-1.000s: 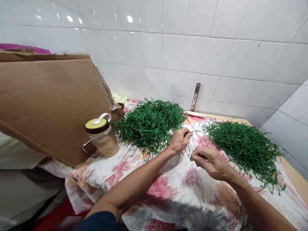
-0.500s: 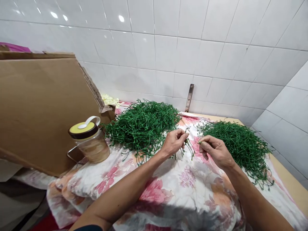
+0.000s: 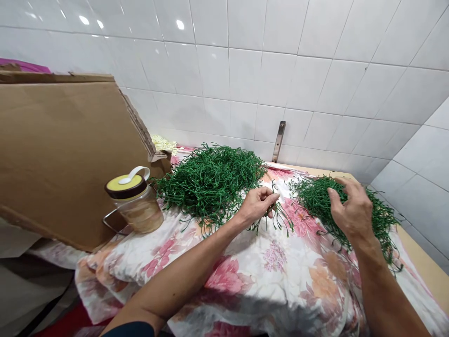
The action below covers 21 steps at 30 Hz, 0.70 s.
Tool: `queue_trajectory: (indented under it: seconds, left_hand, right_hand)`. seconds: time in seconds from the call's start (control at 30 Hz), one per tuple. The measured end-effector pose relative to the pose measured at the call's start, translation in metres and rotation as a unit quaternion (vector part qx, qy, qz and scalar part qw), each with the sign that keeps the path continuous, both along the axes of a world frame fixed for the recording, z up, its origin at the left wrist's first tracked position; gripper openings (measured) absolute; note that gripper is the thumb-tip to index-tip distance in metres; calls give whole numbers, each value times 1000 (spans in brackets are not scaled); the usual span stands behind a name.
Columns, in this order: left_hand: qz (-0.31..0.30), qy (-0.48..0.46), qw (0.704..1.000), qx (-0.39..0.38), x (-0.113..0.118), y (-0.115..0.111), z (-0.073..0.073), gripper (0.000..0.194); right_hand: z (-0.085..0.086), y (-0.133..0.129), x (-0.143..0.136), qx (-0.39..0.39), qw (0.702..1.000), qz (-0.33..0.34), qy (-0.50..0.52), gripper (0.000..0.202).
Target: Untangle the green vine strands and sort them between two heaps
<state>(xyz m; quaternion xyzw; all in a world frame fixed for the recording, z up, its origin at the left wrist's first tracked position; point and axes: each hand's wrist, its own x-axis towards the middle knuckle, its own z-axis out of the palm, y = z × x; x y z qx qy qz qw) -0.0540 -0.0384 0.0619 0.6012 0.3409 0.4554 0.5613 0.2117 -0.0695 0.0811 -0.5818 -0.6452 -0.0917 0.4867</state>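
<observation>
My left hand, in the middle of the head view, is closed on a small bunch of thin green stems whose ends hang below the fingers. Over the right pile of green stems is my right hand, its thumb and fingers spread and nothing visible between them. A larger green pile lies to the left, behind my left hand. Both piles rest on a flowered cloth.
A jar with a yellow and dark lid stands at the left, in front of a big cardboard box. Pale yellow pieces lie by the tiled wall, where a metal strip stands.
My right hand has moved right from beside my left hand to the right pile, and its fingers have opened. My left hand still holds its bunch in nearly the same place.
</observation>
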Motion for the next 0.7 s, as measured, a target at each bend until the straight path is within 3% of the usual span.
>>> queue_trajectory:
  seconds: [0.03,0.1,0.17,0.23,0.33,0.57,0.7]
  left_hand:
    - [-3,-2,1000,-2,0,-1,0,43]
    - [-8,0,1000,1,1,-2,-1,42]
    - [-15,5,1000,8,2,-2,-2,41]
    - [-22,12,1000,14,3,-2,-5,41]
    - [-28,20,999,18,5,-2,-8,39]
    - [-54,83,995,26,1,-2,-5,29]
    - [-67,122,989,45,0,0,-4,33]
  right_hand:
    - [-3,-3,-10,-50,995,69,49,36]
    - [-10,-9,-35,-175,948,236,126,33]
    - [-18,-12,-57,-251,894,332,164,32]
    - [-24,-12,-71,-280,858,388,187,30]
    - [-29,-9,-74,-306,831,411,218,29]
    - [-38,-1,-60,-303,842,377,241,32]
    - [-36,-2,-62,-320,829,382,255,37]
